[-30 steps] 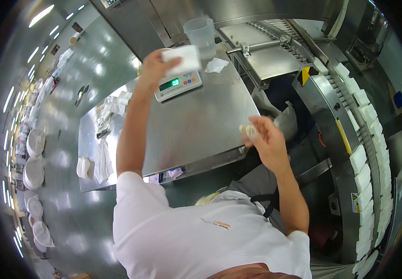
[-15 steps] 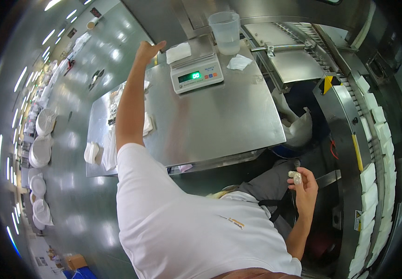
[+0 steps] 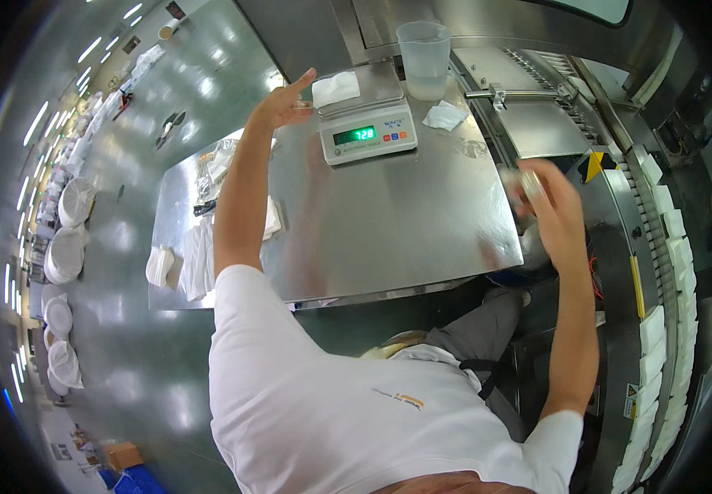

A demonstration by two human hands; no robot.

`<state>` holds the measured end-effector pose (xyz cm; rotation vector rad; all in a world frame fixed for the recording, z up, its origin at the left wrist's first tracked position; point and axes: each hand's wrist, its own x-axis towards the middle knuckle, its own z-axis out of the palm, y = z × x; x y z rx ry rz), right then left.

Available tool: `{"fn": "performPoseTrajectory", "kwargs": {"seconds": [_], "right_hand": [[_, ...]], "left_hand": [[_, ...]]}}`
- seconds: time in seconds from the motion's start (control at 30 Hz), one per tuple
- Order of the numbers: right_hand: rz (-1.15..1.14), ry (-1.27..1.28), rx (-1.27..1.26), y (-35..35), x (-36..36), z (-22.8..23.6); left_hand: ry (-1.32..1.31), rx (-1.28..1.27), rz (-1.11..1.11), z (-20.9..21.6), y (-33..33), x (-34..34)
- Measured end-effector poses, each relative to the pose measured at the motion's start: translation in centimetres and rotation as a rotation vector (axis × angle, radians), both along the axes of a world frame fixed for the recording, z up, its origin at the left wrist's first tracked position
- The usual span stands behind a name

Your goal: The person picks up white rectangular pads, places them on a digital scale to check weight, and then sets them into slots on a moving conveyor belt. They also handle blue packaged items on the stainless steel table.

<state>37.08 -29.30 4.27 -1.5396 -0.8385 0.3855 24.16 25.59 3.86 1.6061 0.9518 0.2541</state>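
A white digital scale (image 3: 364,132) with a lit green display stands at the far side of a steel table. On its metal pan lies a folded white cloth or wipe (image 3: 336,89). My left hand (image 3: 280,107) is beside the pan's left edge, fingers outstretched, nothing gripped; whether it touches the cloth I cannot tell. Over the table's right edge is my right hand (image 3: 555,202), its fingers bent and smeared by motion. Pale coverings show on its fingertips. Right of the scale lies a second white piece (image 3: 446,115).
A translucent plastic jug (image 3: 423,62) stands behind the scale. White cloths (image 3: 200,259) and clear packaging lie on the steel table's (image 3: 389,222) left side. On my right, a conveyor carries a row of white folded pieces (image 3: 679,272) beside a metal machine frame.
My right hand has risen from beside my leg to the table's right edge. My left hand has come closer to the pan. The scale's display reading has changed.
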Motion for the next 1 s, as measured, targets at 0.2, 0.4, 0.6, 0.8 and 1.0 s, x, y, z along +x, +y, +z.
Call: {"fn": "performPoseTrajectory", "kwargs": {"seconds": [0.2, 0.4, 0.6, 0.8, 1.0], "right_hand": [[0.105, -0.148, -0.125, 19.9, 4.7, 0.2], [-0.116, -0.749, -0.343, 34.5, 6.0, -3.1], [-0.067, -0.689, -0.274, 32.3, -0.2, -1.5], [0.12, 0.003, 0.052, 25.1, 0.0, 0.7], [0.483, 1.217, 0.625, 8.1, -0.2, -3.6]], "left_hand": [[-0.035, -0.022, -0.051, -0.5, -1.4, -1.1], [-0.051, 0.096, -0.06, -2.3, 0.9, 3.5], [0.107, 1.052, -0.768, -5.2, 3.8, -0.4], [-0.222, 0.788, -0.574, 6.8, -14.8, 1.4], [-0.446, 0.459, -0.911, 11.0, -32.1, 1.7]]}}
